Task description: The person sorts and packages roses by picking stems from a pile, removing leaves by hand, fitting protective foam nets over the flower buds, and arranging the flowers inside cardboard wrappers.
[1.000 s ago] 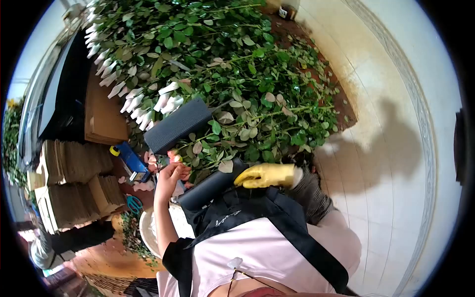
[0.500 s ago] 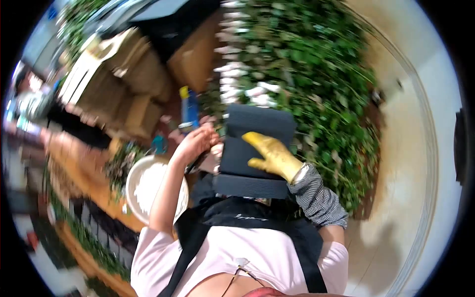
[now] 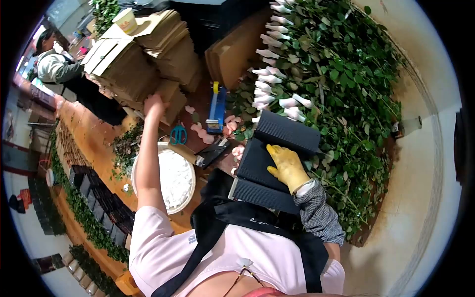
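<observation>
Pile of leafy stems (image 3: 346, 109) is spread along the right side, with white-sleeved flower heads (image 3: 269, 53) lined up at its left edge. Cardboard stacks (image 3: 116, 62) are piled up at upper left; a co-worker (image 3: 55, 68) is seen beyond them. The black ridged holder (image 3: 258, 161) is placed right in front of the apron, its far end by the stems. Left of it, under the bare forearm, a round tub (image 3: 193, 184) is filled with small white pieces (image 3: 175, 180).

Hands are held well apart. Gloved right hand (image 3: 288, 167) is laid on the holder's middle panel, thumb and fingers spread, nothing clamped. Bare left hand (image 3: 155, 105) is stretched out to the cardboard's near edge; fingers are curled, but whether a sheet is gripped can't be told.

Blue tape dispenser (image 3: 216, 110) with a yellow part is set between cardboard and flower heads. Paper cup (image 3: 125, 21) is stood on top of the cardboard. Teal-handled scissors (image 3: 178, 134) are left by the tub's far rim. Loose pink petals (image 3: 202, 133) are scattered near the dispenser.
</observation>
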Motion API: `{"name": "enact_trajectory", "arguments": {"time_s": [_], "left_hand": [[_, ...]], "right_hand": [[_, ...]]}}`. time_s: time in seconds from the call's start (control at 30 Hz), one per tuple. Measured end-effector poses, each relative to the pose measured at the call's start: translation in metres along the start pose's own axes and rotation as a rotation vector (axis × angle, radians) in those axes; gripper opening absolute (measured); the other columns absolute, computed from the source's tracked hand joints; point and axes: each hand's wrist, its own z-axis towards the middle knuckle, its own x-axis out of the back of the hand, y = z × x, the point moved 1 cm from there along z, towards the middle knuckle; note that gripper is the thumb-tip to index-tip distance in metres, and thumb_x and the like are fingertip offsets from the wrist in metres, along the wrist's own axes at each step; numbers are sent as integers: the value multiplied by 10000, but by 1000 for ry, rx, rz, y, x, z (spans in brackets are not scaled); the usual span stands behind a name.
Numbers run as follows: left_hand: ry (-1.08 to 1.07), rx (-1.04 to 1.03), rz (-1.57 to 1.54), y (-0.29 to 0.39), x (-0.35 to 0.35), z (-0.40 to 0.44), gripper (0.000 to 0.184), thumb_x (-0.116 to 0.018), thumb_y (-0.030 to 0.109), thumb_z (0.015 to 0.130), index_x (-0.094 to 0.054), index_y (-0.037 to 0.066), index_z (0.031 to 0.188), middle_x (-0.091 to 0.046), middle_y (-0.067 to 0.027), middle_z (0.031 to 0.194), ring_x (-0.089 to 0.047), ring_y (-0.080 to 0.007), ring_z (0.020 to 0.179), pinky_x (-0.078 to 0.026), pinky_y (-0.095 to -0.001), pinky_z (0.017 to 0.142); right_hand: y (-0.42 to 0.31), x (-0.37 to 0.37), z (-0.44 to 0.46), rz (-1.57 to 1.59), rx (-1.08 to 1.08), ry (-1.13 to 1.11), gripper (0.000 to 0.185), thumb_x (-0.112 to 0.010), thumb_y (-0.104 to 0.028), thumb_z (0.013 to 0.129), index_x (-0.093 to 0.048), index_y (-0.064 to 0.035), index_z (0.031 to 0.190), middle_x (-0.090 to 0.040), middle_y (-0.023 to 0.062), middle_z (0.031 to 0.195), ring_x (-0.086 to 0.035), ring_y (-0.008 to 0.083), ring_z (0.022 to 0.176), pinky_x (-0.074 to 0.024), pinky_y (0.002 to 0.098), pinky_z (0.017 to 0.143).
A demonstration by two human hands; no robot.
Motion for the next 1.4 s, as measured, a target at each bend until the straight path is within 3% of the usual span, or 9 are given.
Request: {"name": "enact_trajectory", "arguments": {"time_s": [0.17, 0.3, 0.4, 0.63, 0.87, 0.97, 1.13, 1.27, 1.4], "left_hand": [[52, 36, 65, 4, 15, -14, 644, -864, 321, 704, -598, 73, 1236, -587, -312, 1206, -564, -421, 1159, -499, -486, 963], [68, -205, -587, 31, 46, -96, 935, -825, 165, 722, -320, 99, 1506, -499, -287, 1303, -578, -343, 1127, -520, -458, 937], [-710, -343, -1150, 84, 66, -177, 1088, -822, 137, 746, -137, 139, 1592, -522, -183, 1332, -589, -279, 1134, -522, -379, 939], [-1435, -183, -1253, 185, -17, -206, 402, -651, 249, 986, -584, -19, 1277, -701, -33, 1068, -673, -86, 888, -541, -241, 784], [-991, -322, -853, 213, -58, -221, 258, -625, 280, 1004, -629, 23, 1019, -611, 37, 841, -537, -48, 722, -437, -223, 603], [-816, -392, -769, 206, -68, -221, 292, -661, 309, 976, -611, 26, 922, -597, -8, 768, -549, -85, 678, -442, -263, 585], [-297, -674, -61, 234, -2, -236, 370, -749, 321, 871, -604, 17, 719, -634, -163, 624, -659, -329, 613, -503, -414, 561], [-679, -976, -57, 254, 49, -263, 758, -831, 475, 739, -612, 11, 1298, -715, -210, 1085, -716, -338, 908, -574, -396, 804], [-612, -1030, 254, 262, 36, -284, 718, -849, 456, 692, -594, 4, 1188, -724, -210, 968, -720, -332, 885, -575, -414, 764]], "right_hand": [[2, -5, -6, 25, 57, 128, 656, -776, -245, 788, -521, -19, 1349, -622, 145, 1253, -623, 301, 1094, -530, 387, 910], [7, -11, -6, 93, 74, 105, 666, -765, -209, 769, -510, 29, 1336, -602, 202, 1274, -610, 353, 1093, -511, 414, 923], [1, -2, -7, 50, 40, 84, 650, -760, -203, 758, -526, 14, 1325, -614, 176, 1276, -620, 322, 1086, -513, 396, 908], [-8, -54, 18, -150, -72, 90, 364, -624, -181, 824, -622, -74, 1173, -680, 90, 1044, -666, 257, 945, -515, 398, 854], [47, -5, -45, 878, 59, 181, 217, -692, -212, 855, -729, -52, 998, -728, 144, 983, -677, 336, 958, -538, 416, 840], [36, -26, -24, 523, 178, 457, 457, -725, -267, 835, -645, -18, 1209, -665, 153, 1224, -639, 324, 1096, -514, 413, 943], [-2, -22, 6, 2, -98, -73, 456, -779, -330, 795, -665, -89, 1165, -642, 54, 1228, -630, 227, 1117, -525, 364, 872], [3, -30, -4, 38, -66, 74, 489, -781, -323, 763, -635, -96, 1171, -650, 30, 1185, -634, 199, 1071, -511, 341, 873], [36, -33, -42, 1035, 117, 394, 525, -702, -273, 897, -562, -17, 1333, -649, 137, 1273, -627, 282, 1159, -512, 382, 956]]}}
